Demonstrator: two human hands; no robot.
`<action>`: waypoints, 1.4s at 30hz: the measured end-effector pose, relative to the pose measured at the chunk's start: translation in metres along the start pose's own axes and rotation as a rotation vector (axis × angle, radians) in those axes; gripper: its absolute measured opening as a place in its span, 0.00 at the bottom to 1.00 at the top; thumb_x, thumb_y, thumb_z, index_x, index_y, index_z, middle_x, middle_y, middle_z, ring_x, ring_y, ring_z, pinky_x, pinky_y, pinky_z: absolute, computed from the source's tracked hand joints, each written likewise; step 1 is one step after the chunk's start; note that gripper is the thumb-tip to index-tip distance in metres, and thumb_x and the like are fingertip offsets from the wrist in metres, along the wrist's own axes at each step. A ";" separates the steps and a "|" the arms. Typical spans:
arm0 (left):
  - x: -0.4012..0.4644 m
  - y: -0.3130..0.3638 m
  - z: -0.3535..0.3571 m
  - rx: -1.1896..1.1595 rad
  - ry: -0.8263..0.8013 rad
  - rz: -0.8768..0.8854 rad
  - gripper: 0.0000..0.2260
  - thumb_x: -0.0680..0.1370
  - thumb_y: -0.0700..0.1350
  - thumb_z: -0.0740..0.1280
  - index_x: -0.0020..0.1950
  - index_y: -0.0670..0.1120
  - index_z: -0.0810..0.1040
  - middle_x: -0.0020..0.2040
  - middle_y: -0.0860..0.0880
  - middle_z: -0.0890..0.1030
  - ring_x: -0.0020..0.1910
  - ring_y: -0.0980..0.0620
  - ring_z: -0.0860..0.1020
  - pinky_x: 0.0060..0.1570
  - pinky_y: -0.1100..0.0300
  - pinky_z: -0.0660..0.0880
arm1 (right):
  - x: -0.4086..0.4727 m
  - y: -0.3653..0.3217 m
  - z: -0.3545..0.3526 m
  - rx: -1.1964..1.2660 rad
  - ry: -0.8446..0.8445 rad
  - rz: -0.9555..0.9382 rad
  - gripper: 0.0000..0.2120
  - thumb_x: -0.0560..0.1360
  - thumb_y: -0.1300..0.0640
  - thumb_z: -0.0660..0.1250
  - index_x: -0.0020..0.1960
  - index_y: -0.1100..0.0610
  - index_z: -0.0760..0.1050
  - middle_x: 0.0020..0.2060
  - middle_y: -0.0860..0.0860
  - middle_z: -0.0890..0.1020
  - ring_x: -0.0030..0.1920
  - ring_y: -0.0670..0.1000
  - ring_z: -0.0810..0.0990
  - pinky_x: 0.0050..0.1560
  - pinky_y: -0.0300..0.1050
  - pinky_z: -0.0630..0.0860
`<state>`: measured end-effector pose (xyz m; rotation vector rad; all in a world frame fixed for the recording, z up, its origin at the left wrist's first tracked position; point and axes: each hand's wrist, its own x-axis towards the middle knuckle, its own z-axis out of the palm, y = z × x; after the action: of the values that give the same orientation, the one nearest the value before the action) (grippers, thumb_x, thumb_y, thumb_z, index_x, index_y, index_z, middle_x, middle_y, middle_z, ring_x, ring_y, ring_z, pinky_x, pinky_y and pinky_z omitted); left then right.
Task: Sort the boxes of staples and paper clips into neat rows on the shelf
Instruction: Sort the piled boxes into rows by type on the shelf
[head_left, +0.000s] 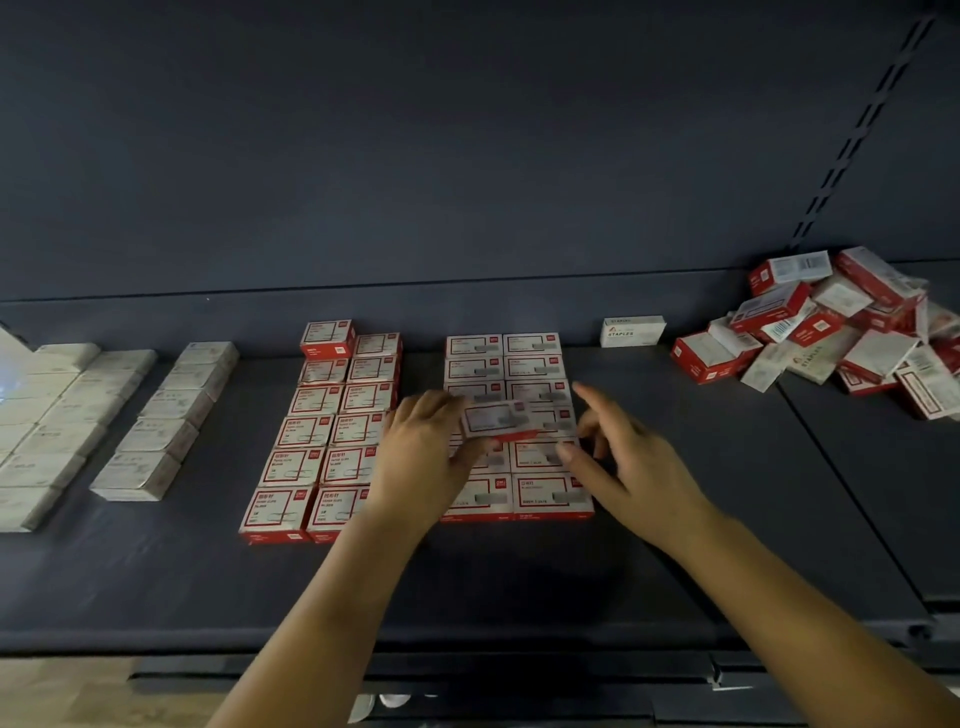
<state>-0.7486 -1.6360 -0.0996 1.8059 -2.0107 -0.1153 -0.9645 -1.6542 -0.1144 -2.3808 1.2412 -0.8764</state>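
Two hands put a red and white box on a dark shelf.

White boxes (136, 475) sit in rows on the left, then red and white boxes (306, 465) in neat rows. The left hand (421, 452) pinches one blurry red and white box (498, 420) just above the middle rows. The right hand (618, 457) has loose, spread fingers beside it. A messy pile (831, 332) lies far right on the shelf (701, 467).

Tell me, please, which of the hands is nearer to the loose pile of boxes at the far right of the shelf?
Right. The right hand lies between the rows and the pile of boxes, though well short of it; the left hand is farther left, holding a box.
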 end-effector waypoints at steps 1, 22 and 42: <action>0.002 -0.002 0.001 0.080 -0.076 -0.037 0.21 0.77 0.53 0.64 0.68 0.47 0.71 0.65 0.49 0.72 0.66 0.47 0.67 0.66 0.53 0.63 | 0.003 0.000 0.002 -0.008 -0.013 -0.001 0.34 0.74 0.37 0.52 0.73 0.55 0.57 0.47 0.46 0.76 0.40 0.40 0.74 0.38 0.28 0.67; 0.100 -0.016 0.021 0.381 -0.130 -0.079 0.09 0.77 0.41 0.63 0.56 0.44 0.77 0.56 0.47 0.73 0.59 0.47 0.69 0.56 0.55 0.70 | 0.069 0.021 0.013 -0.166 -0.048 0.201 0.21 0.78 0.49 0.60 0.69 0.55 0.64 0.42 0.50 0.75 0.41 0.46 0.73 0.40 0.40 0.69; 0.077 -0.008 0.017 0.148 -0.100 0.030 0.11 0.79 0.46 0.59 0.60 0.48 0.75 0.62 0.50 0.71 0.63 0.49 0.67 0.62 0.53 0.67 | 0.057 0.086 -0.032 -0.493 0.228 0.637 0.22 0.74 0.56 0.64 0.66 0.63 0.68 0.63 0.62 0.68 0.64 0.65 0.62 0.61 0.57 0.62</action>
<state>-0.7517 -1.7154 -0.0981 1.8921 -2.1663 -0.0494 -1.0135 -1.7503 -0.1141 -1.9899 2.3522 -0.6932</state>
